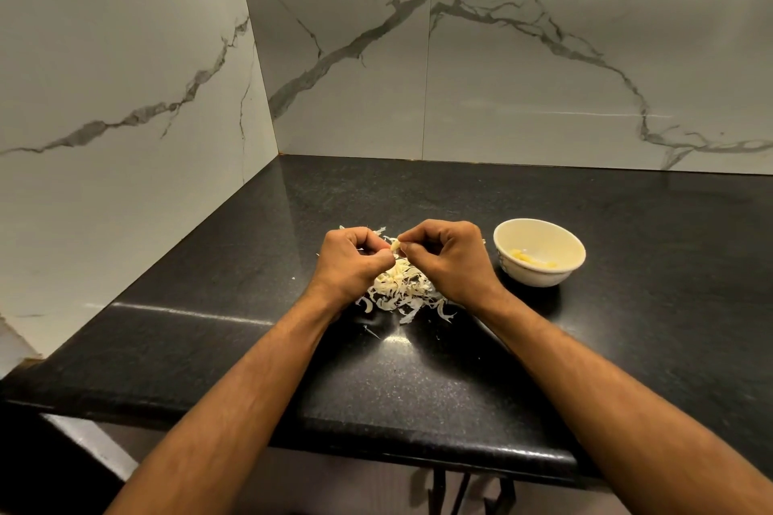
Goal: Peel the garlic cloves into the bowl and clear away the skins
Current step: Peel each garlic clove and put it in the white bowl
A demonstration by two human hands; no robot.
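On the desk [418, 380], near the corner of two marble walls — entries as follows.

Clove [395, 247]: one, pale yellow, small, raised above the skins and pinched between both hands. Partly hidden by fingertips; cannot tell how much skin remains on it.

Left hand [355, 261]: fingers curled in, tips pinching the clove from the left.

Right hand [445, 259]: fingers curled in, thumb and forefinger pinching the clove or a strip of its skin from the right — which of the two, not clear.

Skins [401, 291]: loose papery heap, white to cream, directly under and between the wrists; a few stray flakes lying apart toward the near edge and to the left.

Bowl [539, 257]: white, upright, just to the right of the right hand, apart from the heap. Some peeled pieces visible inside at the bottom.

Risks, judged from this layout:
- Slippery peeled clove in a fingertip pinch; likely to pop out and drop into the heap, hard to find among similar colours.
- Skin clinging to fingers; likely to ride along into the bowl at the drop.
- Wrists low over light skins; any sweep sideways likely to scatter flakes off the desk edge.
- Right hand close to the bowl; a quick move could knock the rim.
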